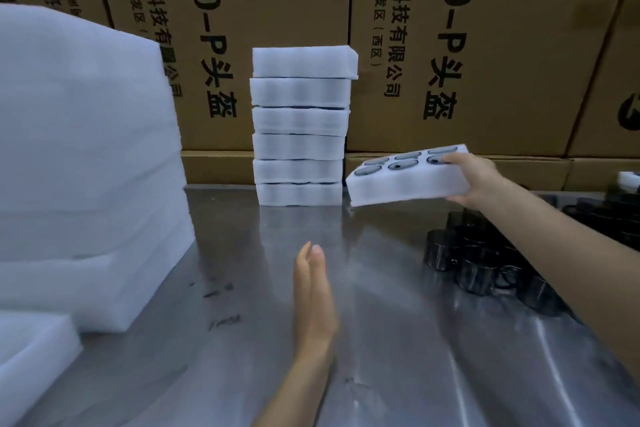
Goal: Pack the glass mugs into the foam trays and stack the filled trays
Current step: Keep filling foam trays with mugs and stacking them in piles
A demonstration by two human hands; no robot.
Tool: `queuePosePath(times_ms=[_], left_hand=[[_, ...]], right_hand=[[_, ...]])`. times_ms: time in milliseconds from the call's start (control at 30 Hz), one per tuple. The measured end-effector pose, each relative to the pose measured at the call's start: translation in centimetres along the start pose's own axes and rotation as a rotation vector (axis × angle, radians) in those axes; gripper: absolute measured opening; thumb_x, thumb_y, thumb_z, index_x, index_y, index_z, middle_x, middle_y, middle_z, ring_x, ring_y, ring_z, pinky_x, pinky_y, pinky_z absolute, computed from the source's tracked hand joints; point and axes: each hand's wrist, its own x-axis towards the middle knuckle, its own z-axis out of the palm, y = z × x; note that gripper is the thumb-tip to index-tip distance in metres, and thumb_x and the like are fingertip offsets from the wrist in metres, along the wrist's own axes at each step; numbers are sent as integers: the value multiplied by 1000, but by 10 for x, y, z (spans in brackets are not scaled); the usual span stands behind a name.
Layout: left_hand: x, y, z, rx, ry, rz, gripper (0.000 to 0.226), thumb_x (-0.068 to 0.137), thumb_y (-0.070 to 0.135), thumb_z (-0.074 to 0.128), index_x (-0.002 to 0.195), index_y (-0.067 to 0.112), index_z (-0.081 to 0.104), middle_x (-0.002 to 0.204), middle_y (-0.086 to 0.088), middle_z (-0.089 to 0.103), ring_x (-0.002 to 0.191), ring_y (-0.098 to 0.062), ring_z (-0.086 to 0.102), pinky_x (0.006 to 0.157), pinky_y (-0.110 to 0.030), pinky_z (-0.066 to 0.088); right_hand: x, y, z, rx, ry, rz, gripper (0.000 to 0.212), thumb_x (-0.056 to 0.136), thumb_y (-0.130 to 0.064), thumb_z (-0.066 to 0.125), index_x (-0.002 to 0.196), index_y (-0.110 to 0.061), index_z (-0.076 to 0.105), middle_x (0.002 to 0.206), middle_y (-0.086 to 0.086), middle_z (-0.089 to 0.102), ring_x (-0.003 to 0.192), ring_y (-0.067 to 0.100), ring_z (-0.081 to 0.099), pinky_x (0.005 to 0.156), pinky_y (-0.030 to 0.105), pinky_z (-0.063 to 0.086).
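A white foam tray [408, 184] filled with several dark glass mugs hangs tilted just above the steel table, right of the stack. My right hand [472, 180] grips its right end, thumb on top and fingers underneath. A stack of several filled foam trays [299, 125] stands at the back centre against the cartons. My left hand [313, 291] hovers over the middle of the table, edge-on with fingers straight, holding nothing. Loose dark glass mugs [478, 263] crowd the table at the right, under my right forearm.
A tall pile of empty white foam sheets [86, 163] fills the left side, with another foam block [31, 357] at the near left. Brown printed cartons [502, 45] wall off the back. The steel table [381, 340] lies between the foam and the mugs.
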Motion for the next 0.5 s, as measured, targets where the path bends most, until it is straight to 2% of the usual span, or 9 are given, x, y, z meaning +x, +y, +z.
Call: queuePosePath(times_ms=[67,167,300,333,433,500], left_hand=[[3,1,4,17,0,-3,56,87,64,33,134,35,41,138,11,47,128,-12,44,112,-45,30],[9,3,8,14,12,-11,65,75,68,30,130,38,45,132,17,50,124,-6,47,110,-42,34],[14,1,12,1,11,-36,55,79,72,35,124,44,47,126,23,53,119,-2,49,106,-38,37],[14,1,13,4,15,-32,50,81,71,36,122,45,48,125,23,53,117,-1,50,104,-36,38],[14,1,16,20,7,-13,51,79,76,36,119,45,48,121,25,54,114,1,52,97,-30,40],[14,3,17,7,1,-11,53,77,75,37,119,45,48,120,25,54,112,2,52,93,-27,40]], right_hand=[[25,6,13,-42,56,-8,51,83,-13,69,127,-15,44,120,10,49,87,23,53,52,37,45],[57,18,27,-73,113,15,60,81,-14,71,131,-14,37,129,13,44,96,26,50,63,39,48],[88,29,39,-90,29,63,63,77,-10,73,132,-12,40,126,14,47,99,28,55,60,40,50],[95,30,43,-111,7,51,63,76,-9,74,131,-12,43,125,13,49,100,29,55,64,41,51],[113,32,51,-446,42,-56,65,83,-22,70,138,-9,39,134,16,45,114,34,49,89,41,43],[118,34,55,-697,63,-60,65,92,-33,59,143,-5,31,141,19,39,123,38,43,96,41,37]])
